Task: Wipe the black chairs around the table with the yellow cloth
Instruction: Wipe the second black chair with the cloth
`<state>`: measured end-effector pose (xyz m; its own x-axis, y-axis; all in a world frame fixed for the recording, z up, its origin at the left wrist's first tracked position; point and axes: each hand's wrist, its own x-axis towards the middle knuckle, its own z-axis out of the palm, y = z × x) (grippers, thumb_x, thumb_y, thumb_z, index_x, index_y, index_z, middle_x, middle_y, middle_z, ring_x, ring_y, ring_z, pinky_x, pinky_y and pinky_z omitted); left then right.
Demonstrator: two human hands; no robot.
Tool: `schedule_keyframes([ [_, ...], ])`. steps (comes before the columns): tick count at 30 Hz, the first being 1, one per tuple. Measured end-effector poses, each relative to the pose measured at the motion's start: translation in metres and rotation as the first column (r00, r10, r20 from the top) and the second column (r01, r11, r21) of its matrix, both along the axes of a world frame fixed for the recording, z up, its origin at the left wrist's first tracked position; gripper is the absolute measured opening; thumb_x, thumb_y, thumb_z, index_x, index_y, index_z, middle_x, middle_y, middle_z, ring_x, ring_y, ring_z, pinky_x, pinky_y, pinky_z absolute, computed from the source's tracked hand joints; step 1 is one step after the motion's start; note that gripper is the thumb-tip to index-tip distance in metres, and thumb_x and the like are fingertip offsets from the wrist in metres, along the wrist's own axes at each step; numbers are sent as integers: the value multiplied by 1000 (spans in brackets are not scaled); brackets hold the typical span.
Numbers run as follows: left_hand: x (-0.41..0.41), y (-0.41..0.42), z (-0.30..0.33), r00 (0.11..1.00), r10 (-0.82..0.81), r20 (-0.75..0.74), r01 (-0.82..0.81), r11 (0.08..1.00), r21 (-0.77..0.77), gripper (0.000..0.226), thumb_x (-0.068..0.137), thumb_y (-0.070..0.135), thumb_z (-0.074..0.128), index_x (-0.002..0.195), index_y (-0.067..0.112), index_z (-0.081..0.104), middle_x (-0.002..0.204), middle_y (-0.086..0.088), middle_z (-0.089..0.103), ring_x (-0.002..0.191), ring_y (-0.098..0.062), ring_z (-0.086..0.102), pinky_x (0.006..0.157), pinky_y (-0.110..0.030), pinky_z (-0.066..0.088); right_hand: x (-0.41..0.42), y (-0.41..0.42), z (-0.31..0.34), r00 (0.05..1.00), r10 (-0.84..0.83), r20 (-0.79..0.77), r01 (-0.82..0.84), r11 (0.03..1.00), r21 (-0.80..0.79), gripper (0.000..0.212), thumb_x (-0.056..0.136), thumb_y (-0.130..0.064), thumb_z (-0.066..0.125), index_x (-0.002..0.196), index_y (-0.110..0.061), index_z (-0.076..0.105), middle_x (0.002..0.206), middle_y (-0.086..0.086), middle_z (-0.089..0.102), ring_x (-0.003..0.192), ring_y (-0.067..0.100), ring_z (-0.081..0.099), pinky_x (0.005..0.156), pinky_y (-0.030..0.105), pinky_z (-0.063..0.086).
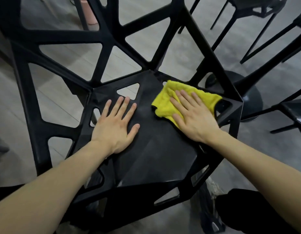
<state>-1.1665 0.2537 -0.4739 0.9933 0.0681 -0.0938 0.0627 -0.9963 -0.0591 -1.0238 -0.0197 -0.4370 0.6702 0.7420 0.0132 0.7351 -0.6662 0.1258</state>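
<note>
A black chair (pixel 151 149) with a web of cut-out openings fills the head view, its flat seat in the middle and its open-work back rising toward the top left. Everything below is placed relative to that seat.

The right hand (pixel 195 115) lies palm-down on the seat's far right part, fingers straight and spread, pressing the yellow cloth (pixel 165 103) flat against the seat. The cloth is bunched and folded under the palm, its free edges showing beyond the fingertips and to the left of the thumb; it reaches close to the seat's right edge. The grip here is wide and flat, pressing rather than curling round the cloth.

The left hand (pixel 116 125) rests palm-down on the seat's left half, fingers straight and fanned, holding nothing, apart from the cloth.

Beyond the seat's right edge stands a round dark pedestal base (pixel 252 97) on the grey floor (pixel 58 98). Legs of other chairs (pixel 257 7) show at the upper right.
</note>
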Motion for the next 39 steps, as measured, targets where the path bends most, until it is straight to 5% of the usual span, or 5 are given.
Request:
schedule_keyframes([
  [14,-64,33,66,930,-219,-296,244,969,49,71,108,60,28,168,21,34,178,-2,24,163,-19,24,132,-42,17,-66,31,19,920,108,-376,-144,987,-70,84,87,-65,24,166,-35,28,178,0,11,165,21,4,133,48,4],
  [18,-90,62,90,962,-268,-48,272,935,227,53,104,41,30,119,18,74,121,-4,76,133,-28,60,129,-50,21,-81,104,-4,954,-154,-257,145,988,-53,85,95,-73,7,170,-32,8,178,8,-5,164,29,-10,130,58,-5],
  [24,-84,95,112,921,-56,386,6,991,132,32,90,21,51,93,8,80,103,-10,78,125,-35,62,130,-54,22,-149,78,3,857,390,-336,-384,919,86,67,108,-70,23,168,-43,16,178,-8,1,165,16,-7,133,47,-7],
  [31,-72,95,104,831,46,554,5,996,-91,29,86,18,57,81,23,85,78,5,79,105,-19,72,131,-45,20,-13,151,-15,959,-179,-219,198,978,67,76,104,-70,10,171,-32,6,178,4,-4,165,24,-8,131,55,-6],
  [39,-73,98,102,821,21,571,51,993,-110,26,87,15,58,78,22,81,75,7,74,92,-21,70,129,-43,20,-93,62,1,844,390,-367,-388,918,84,66,109,-61,29,169,-42,10,178,-10,0,164,11,-7,132,40,-8],
])
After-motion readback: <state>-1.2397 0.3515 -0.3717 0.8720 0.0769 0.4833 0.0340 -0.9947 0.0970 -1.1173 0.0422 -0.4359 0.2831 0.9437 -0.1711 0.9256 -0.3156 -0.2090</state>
